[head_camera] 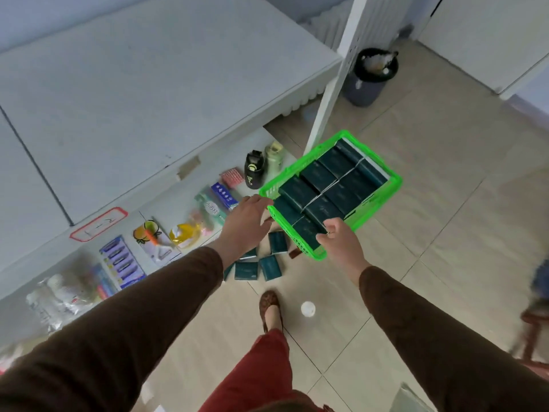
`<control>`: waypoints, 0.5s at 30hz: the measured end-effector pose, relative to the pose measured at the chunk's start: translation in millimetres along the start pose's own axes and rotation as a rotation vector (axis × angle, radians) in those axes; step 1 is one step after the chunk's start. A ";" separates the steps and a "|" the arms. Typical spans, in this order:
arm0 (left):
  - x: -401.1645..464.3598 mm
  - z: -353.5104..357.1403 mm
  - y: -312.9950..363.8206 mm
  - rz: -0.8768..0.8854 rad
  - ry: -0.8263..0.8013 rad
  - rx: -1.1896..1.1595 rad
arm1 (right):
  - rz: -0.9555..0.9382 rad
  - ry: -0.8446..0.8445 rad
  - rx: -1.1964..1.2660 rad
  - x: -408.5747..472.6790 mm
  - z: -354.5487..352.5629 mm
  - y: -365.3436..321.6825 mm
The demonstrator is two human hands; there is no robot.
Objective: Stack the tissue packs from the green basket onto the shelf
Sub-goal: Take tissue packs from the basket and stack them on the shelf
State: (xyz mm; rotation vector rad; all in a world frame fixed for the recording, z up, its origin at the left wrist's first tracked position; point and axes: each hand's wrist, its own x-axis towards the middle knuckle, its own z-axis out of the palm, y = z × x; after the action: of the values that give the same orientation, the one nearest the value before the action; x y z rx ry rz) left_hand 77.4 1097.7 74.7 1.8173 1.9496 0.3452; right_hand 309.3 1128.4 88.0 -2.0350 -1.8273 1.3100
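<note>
Reaching with my open left hand [242,224], I pinch the green basket's [395,185] near corner with my right hand [341,242].

Left hand [242,224] hides some floor packs [269,261]; shelf goods [64,292] blurred.

Glossy green plastic basket [395,185], film-wrapped dark tissue packs [319,173], smooth floor tiles [430,150]

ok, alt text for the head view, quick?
Both hands reach down to a green basket full of dark tissue packs: the left hand open at its near rim, the right hand on a pack at the near corner. More packs lie on the floor beside a low shelf of goods.
</note>
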 end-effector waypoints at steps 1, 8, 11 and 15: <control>21.1 7.5 1.9 -0.014 -0.026 -0.008 | 0.077 -0.023 0.067 16.3 -2.1 5.9; 147.8 73.2 4.2 -0.105 -0.183 0.024 | 0.497 -0.095 0.472 126.7 5.6 46.1; 191.3 104.5 1.5 -0.150 -0.210 0.063 | 0.645 -0.082 0.638 163.9 12.9 64.6; 241.7 147.6 -3.5 -0.139 -0.211 0.211 | 0.795 -0.114 0.790 207.5 23.9 85.5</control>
State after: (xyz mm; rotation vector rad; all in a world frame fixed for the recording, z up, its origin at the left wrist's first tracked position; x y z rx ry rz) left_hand 138.3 1318.4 -92.0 1.7492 2.0085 -0.0978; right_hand 339.0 1271.7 -83.8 -2.2129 -0.2883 1.9097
